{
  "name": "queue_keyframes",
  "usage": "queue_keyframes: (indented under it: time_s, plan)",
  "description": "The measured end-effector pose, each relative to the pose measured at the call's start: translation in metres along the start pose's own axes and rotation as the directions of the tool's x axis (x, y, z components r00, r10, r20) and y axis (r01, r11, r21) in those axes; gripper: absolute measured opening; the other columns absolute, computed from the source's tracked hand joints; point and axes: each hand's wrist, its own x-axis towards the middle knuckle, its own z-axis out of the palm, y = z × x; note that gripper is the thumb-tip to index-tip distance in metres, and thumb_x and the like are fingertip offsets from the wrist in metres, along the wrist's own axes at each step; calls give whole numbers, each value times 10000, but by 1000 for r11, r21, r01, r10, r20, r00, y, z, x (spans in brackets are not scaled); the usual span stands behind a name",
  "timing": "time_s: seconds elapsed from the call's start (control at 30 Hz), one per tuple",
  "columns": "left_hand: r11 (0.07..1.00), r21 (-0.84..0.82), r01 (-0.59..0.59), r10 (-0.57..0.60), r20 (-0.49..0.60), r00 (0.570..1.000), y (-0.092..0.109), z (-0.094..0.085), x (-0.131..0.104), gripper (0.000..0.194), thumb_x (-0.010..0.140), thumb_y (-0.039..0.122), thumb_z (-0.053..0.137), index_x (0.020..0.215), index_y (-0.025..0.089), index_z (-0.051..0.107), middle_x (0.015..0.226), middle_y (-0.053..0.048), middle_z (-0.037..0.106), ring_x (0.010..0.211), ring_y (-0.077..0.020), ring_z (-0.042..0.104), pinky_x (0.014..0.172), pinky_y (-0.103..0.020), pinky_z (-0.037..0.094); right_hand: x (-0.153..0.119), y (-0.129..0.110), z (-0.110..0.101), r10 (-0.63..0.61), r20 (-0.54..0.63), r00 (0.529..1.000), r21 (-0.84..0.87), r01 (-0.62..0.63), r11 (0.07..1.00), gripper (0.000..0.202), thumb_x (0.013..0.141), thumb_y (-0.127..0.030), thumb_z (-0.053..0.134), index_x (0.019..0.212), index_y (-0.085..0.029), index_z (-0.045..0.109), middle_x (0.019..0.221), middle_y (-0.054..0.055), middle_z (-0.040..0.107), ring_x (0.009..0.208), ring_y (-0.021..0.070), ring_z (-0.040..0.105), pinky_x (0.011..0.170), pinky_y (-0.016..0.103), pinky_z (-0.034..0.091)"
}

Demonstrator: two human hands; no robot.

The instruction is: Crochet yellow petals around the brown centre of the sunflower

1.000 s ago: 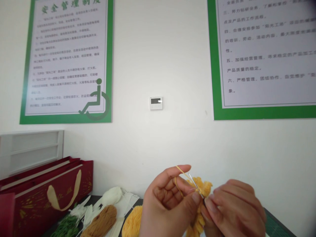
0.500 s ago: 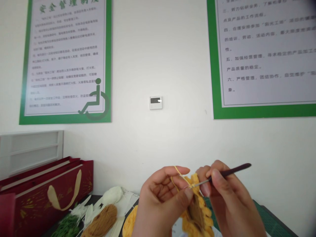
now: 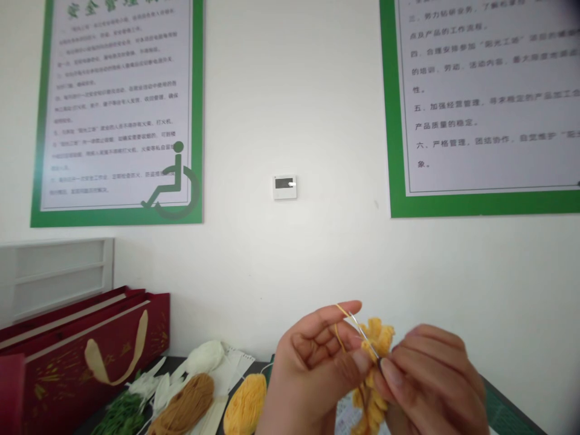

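The left hand (image 3: 312, 365) pinches a yellow crochet piece (image 3: 380, 335) between thumb and fingers, a yarn strand (image 3: 343, 310) over its raised index finger. The right hand (image 3: 432, 377), closed around a slim hook (image 3: 364, 338), is just beside the piece.

Left hand (image 3: 312, 380) is just right of the yellow yarn ball (image 3: 245, 403) on the bench (image 3: 259, 366), pinching a ruffly yellow piece (image 3: 380, 334) with a strand (image 3: 342, 309) up over its index finger (image 3: 324, 317). Right hand (image 3: 430, 374) is further right of the ball, gripping a thin metal hook (image 3: 362, 332) that crosses in front of the piece. Brown yarn (image 3: 183, 406) sits just left of the ball, white yarn (image 3: 205, 357) behind that, then green yarn (image 3: 119, 415) and red gift bags (image 3: 156, 338) further left. Wall unit (image 3: 284, 187) and two green-framed posters (image 3: 113, 109) are well above it
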Motion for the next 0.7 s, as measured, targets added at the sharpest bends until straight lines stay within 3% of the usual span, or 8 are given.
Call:
queue_keyframes:
  time_s: [0.07,0.17,0.27,0.37,0.53,0.6,0.7]
  plan:
    - [995,-14,97,-96,91,991,2,-4,1,449,571,175,994,1001,158,866,747,-48,717,681,-116,646,692,-216,521,1,-3,6,-15,-92,996,93,23,995,70,926,-203,717,898,-262,744,699,0,649,616,157,563,582,346,493]
    - [990,9,140,-140,163,977,9,-9,0,402,611,179,960,1000,159,861,758,-54,707,674,-129,639,657,-230,511,4,-8,12,241,-6,971,373,-221,901,65,977,-274,669,932,-228,679,686,1,607,633,168,554,591,349,487]
    - [984,23,177,-178,173,969,16,-10,-2,344,601,150,947,934,134,862,764,-59,699,667,-131,625,648,-237,516,6,-11,10,465,94,880,530,-440,725,122,1026,-298,572,935,-238,627,647,-20,526,608,153,510,553,293,450]
    - [979,7,205,-203,155,967,18,-10,-4,266,590,103,924,846,131,859,757,-59,708,689,-123,628,692,-216,508,8,-10,6,562,249,789,582,-586,564,212,1046,-311,477,887,-239,597,623,-31,443,571,141,442,517,257,417]
    - [990,139,-33,15,126,992,11,-7,-2,153,665,148,912,807,168,859,779,-71,743,818,-191,666,776,-263,532,-1,-5,11,625,444,642,597,-732,329,265,1042,-391,478,835,-246,561,670,-24,480,587,143,471,542,263,461]
    - [974,195,-113,97,93,991,8,-6,-1,152,690,148,903,831,191,865,812,-77,759,881,-218,676,830,-296,541,-6,-2,12,622,440,648,576,-735,358,181,1028,-379,537,905,-262,598,761,-11,572,641,146,555,583,267,505]
    - [959,231,-163,158,42,987,6,-6,0,226,697,131,896,907,210,871,768,-44,718,794,-171,641,781,-265,535,-6,-1,11,542,311,780,503,-619,603,60,1007,-283,611,977,-264,659,858,8,659,773,153,652,686,267,556]
